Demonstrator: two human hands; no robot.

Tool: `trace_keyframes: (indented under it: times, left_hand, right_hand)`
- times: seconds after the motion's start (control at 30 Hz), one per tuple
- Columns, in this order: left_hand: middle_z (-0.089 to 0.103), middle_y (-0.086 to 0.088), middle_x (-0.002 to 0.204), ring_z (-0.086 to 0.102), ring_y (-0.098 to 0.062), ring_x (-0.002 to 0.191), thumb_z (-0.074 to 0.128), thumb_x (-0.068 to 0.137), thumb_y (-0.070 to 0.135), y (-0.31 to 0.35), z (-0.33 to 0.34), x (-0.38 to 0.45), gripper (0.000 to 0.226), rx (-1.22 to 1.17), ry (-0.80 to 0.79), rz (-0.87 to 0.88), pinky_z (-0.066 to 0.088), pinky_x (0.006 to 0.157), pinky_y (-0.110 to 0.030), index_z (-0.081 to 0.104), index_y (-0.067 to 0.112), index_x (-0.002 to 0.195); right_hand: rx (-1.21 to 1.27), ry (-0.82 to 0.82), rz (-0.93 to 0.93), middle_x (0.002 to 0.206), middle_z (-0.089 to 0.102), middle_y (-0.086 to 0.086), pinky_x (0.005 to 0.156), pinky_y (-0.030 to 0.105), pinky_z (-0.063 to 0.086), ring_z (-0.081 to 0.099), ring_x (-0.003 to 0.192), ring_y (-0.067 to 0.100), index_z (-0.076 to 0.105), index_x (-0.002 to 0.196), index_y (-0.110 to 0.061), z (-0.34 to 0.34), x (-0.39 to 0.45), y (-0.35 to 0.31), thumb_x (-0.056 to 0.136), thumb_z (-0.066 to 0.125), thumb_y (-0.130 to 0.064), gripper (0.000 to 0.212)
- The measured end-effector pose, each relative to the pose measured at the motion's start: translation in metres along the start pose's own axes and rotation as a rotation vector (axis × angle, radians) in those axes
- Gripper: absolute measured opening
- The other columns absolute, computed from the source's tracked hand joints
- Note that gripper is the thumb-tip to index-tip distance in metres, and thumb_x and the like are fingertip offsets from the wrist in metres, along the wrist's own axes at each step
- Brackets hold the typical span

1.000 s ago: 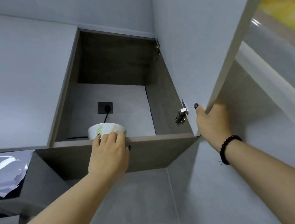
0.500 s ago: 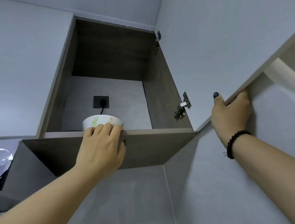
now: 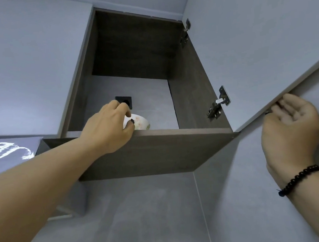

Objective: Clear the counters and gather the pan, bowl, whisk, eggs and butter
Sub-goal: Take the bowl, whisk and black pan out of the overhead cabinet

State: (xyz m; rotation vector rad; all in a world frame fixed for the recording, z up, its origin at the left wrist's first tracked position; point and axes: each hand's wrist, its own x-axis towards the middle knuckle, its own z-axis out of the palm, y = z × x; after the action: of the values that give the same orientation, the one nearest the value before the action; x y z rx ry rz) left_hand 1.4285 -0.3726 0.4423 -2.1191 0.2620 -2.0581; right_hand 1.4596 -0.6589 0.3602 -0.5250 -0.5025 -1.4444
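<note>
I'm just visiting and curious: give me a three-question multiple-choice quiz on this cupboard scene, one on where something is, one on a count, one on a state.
1. Where is the bowl?
A. on the cupboard's bottom shelf
B. on a counter
C. in the right hand

2. How many door hinges show?
A. one
B. two
C. four

3. How is the cupboard door?
A. shut
B. taken off
C. swung open

Answers:
1. A, it sits on the shelf, partly behind the left hand.
2. B, one upper, one lower.
3. C, the inside is exposed and the right hand touches the door's bottom edge.
</note>
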Motion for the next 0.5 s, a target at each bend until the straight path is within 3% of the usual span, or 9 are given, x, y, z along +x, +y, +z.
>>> trace_keyframes:
  times: [0.07,0.17,0.3,0.4,0.5]
  left_hand:
    - [0.05,0.002,0.121,0.047,-0.009,0.097,0.052,0.096,0.033,-0.003,-0.001,0.005,0.028,-0.025,-0.018,0.01,0.04,0.075,-0.024,0.051,0.02,0.121]
    - [0.05,0.001,0.124,0.051,-0.012,0.101,0.054,0.096,0.03,-0.009,0.0,0.011,0.027,-0.109,-0.026,-0.044,0.045,0.082,-0.026,0.05,0.02,0.121]
    - [0.045,-0.003,0.129,0.049,-0.015,0.103,0.059,0.094,0.026,-0.017,0.003,0.018,0.037,-0.24,-0.054,-0.21,0.042,0.085,-0.027,0.046,0.018,0.127]
    - [0.046,-0.008,0.13,0.049,-0.015,0.096,0.058,0.093,0.023,-0.022,0.001,0.025,0.04,-0.328,-0.042,-0.36,0.04,0.076,-0.026,0.045,0.013,0.129]
    - [0.054,-0.008,0.113,0.052,-0.013,0.08,0.055,0.094,0.02,-0.031,0.0,0.031,0.032,-0.429,-0.023,-0.464,0.038,0.058,-0.023,0.05,0.009,0.123]
  right_hand:
    - [0.04,-0.017,-0.047,0.111,0.06,-0.011,0.082,0.013,0.049,0.064,0.103,-0.001,0.053,0.11,-0.019,0.002,-0.016,-0.009,0.084,0.046,0.009,0.039]
    - [0.136,-0.104,-0.117,0.107,0.063,-0.007,0.073,0.013,0.049,0.068,0.096,0.003,0.051,0.096,-0.027,0.019,-0.044,-0.022,0.081,0.05,0.011,0.041]
    - [0.042,-0.303,-0.11,0.098,0.063,-0.007,0.063,0.008,0.046,0.065,0.078,-0.003,0.055,0.097,-0.023,0.074,-0.058,-0.021,0.081,0.06,0.0,0.028]
    - [-0.177,-0.509,-0.073,0.102,0.06,-0.004,0.063,0.013,0.047,0.059,0.082,0.001,0.057,0.1,-0.02,0.124,-0.056,-0.004,0.083,0.062,-0.009,0.02]
    - [-0.363,-0.688,0.004,0.095,0.063,0.003,0.07,0.028,0.051,0.059,0.093,0.017,0.06,0.087,-0.011,0.167,-0.053,0.011,0.084,0.061,-0.014,0.005]
